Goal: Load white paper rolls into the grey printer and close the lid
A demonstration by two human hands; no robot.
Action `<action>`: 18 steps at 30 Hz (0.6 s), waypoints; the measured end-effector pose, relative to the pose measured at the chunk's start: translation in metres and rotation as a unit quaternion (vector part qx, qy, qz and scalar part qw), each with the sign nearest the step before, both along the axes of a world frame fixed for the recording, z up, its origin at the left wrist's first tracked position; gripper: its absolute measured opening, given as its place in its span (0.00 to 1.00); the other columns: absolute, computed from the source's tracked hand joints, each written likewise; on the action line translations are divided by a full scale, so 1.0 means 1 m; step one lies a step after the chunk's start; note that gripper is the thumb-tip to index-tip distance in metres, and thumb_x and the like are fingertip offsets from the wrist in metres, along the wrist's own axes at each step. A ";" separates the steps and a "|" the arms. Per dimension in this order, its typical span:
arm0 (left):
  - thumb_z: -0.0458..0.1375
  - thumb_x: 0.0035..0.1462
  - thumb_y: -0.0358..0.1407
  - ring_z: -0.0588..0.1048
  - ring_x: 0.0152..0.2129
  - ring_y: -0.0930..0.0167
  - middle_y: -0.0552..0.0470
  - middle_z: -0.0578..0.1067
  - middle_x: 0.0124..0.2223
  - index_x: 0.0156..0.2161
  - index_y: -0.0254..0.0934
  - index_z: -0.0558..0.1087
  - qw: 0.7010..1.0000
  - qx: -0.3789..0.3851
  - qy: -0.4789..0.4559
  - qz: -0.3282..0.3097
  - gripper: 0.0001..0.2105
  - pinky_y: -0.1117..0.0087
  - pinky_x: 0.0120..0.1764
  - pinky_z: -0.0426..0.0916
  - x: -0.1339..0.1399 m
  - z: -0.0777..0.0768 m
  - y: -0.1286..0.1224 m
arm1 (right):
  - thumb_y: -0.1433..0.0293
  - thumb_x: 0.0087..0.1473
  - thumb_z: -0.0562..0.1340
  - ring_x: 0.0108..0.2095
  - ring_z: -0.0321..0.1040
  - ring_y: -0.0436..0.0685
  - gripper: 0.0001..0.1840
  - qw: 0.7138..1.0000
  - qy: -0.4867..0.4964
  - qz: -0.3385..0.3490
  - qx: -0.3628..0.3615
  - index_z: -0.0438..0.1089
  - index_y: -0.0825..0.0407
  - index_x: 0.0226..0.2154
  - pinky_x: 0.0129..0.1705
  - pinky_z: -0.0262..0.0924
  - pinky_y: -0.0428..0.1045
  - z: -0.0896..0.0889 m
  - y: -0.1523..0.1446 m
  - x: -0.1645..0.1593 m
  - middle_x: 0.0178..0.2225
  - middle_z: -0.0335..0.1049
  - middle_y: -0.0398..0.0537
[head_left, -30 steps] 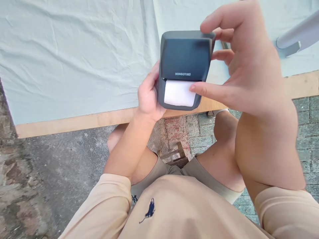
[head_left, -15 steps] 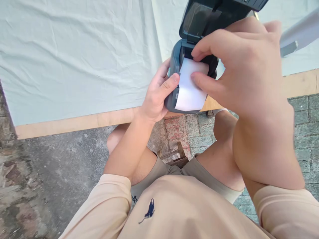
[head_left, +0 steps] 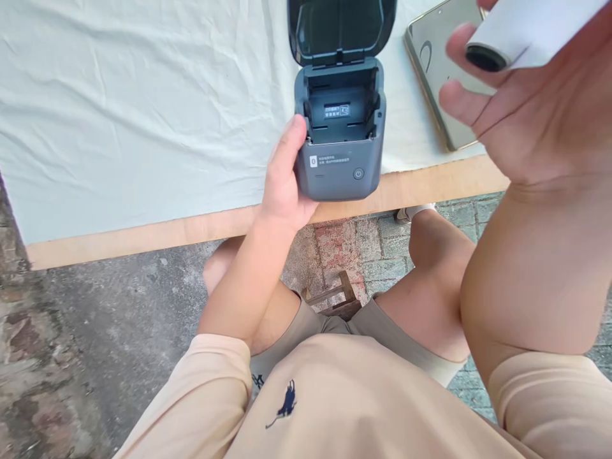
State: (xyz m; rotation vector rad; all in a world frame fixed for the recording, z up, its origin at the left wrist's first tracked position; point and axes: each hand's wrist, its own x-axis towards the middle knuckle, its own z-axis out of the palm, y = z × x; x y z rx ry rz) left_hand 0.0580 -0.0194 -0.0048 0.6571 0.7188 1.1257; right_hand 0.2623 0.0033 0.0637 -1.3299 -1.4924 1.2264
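My left hand grips the left side of a dark grey label printer, its thumb along the edge. The printer's black lid is swung up, and its inner bay shows a small printed label and no roll. At the upper right, my right hand is turned palm up with a white paper roll across its fingers. The roll's black core end points left, while its other end runs out of view. Two fingertips of that hand stick out below the roll.
A grey phone with a gold edge lies on the white cloth right of the printer. The table's wooden edge runs along the front. Below are my legs, a small wooden stool and brick paving.
The white paper has come out of the printer bay. My right hand has moved right and up, turned over, and now holds a paper roll. The printer has turned to face me.
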 end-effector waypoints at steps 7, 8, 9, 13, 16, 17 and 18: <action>0.50 0.57 0.49 0.69 0.58 0.63 0.56 0.78 0.46 0.40 0.44 0.74 0.999 0.010 0.026 0.022 0.16 0.64 0.51 0.75 -0.001 0.003 -0.002 | 0.72 0.50 0.57 0.38 0.65 0.50 0.10 0.991 0.006 -0.086 0.102 0.58 0.47 0.37 0.34 0.64 0.48 -0.025 0.000 -0.011 0.41 0.68 0.47; 0.49 0.57 0.49 0.69 0.58 0.63 0.56 0.78 0.46 0.41 0.45 0.73 0.999 0.013 0.034 0.025 0.16 0.63 0.51 0.75 -0.002 0.005 -0.003 | 0.73 0.50 0.58 0.38 0.64 0.51 0.10 0.985 -0.059 -0.071 0.144 0.60 0.48 0.37 0.33 0.63 0.48 -0.027 -0.002 -0.014 0.42 0.68 0.48; 0.48 0.58 0.50 0.68 0.58 0.64 0.55 0.78 0.45 0.42 0.45 0.73 0.998 0.015 0.045 0.030 0.16 0.63 0.51 0.74 -0.002 0.008 -0.004 | 0.73 0.50 0.58 0.40 0.65 0.51 0.11 0.974 -0.125 -0.058 0.179 0.61 0.49 0.39 0.34 0.63 0.48 -0.029 -0.002 -0.015 0.43 0.67 0.49; 0.45 0.58 0.53 0.68 0.59 0.64 0.54 0.78 0.41 0.46 0.48 0.71 0.994 0.004 0.097 0.059 0.20 0.61 0.53 0.73 -0.006 0.014 -0.006 | 0.76 0.48 0.58 0.41 0.66 0.52 0.21 0.924 -0.316 -0.039 0.212 0.63 0.52 0.47 0.44 0.62 0.49 -0.035 -0.001 -0.018 0.42 0.68 0.48; 0.44 0.57 0.57 0.69 0.58 0.64 0.53 0.77 0.37 0.47 0.50 0.70 0.989 -0.001 0.127 0.071 0.22 0.61 0.53 0.73 -0.008 0.012 -0.004 | 0.76 0.46 0.59 0.37 0.67 0.54 0.26 0.905 -0.388 -0.027 0.172 0.63 0.50 0.50 0.47 0.61 0.52 -0.036 -0.002 -0.017 0.41 0.70 0.46; 0.44 0.57 0.57 0.69 0.58 0.64 0.53 0.77 0.36 0.47 0.50 0.70 0.989 -0.002 0.133 0.073 0.22 0.61 0.53 0.73 -0.008 0.011 -0.003 | 0.75 0.46 0.59 0.39 0.68 0.54 0.27 0.902 -0.393 -0.028 0.176 0.62 0.49 0.51 0.49 0.60 0.52 -0.035 -0.004 -0.014 0.43 0.70 0.45; 0.44 0.56 0.57 0.69 0.58 0.64 0.53 0.77 0.35 0.48 0.50 0.70 0.988 -0.003 0.136 0.073 0.23 0.61 0.52 0.73 -0.008 0.009 -0.002 | 0.73 0.49 0.58 0.45 0.67 0.55 0.27 0.904 -0.383 -0.026 0.185 0.59 0.47 0.53 0.52 0.59 0.52 -0.033 -0.006 -0.010 0.47 0.67 0.46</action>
